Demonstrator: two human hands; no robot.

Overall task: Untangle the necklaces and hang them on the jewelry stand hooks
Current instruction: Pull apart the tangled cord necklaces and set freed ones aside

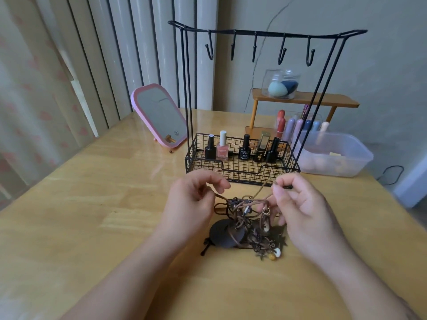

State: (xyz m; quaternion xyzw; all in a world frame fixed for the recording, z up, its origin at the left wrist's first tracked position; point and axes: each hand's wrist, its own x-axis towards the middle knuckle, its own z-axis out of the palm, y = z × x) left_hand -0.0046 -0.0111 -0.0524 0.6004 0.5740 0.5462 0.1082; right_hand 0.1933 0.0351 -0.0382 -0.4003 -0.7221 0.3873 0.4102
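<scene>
- Necklaces (245, 229) bunched in one tangled heap on the desk (92, 204), just in front of the jewelry stand (242, 162); dark disc pendant at the heap's left, beads and star charms at its near right.
- Brown cords drawn up out of the heap and spread sideways, one strand toward each hand, so the lifted stretch runs left to right across the view.
- Left hand (191, 202) over the heap's left side, fingers curled, pinching a cord end between thumb and fingertips.
- Right hand (300, 204) over the heap's right side, thumb and forefinger clamped on a cord, other fingers loosely bent.
- Stand upright behind the hands: wire basket base with nail polish bottles (240, 147), five hooks (258, 49) along the top bar, all bare.
- Light wooden desk, glossy; pink-framed mirror (159, 116) tilted back at left, clear plastic tub (335, 155) at right, small wooden shelf (305, 100) with a clear jar of sponges (280, 85) behind.
- Curtain and pale vertical panels at left, grey wall behind.
- Count of separate necklaces impossible to tell from the knot; forearms cut off at the bottom edge.
</scene>
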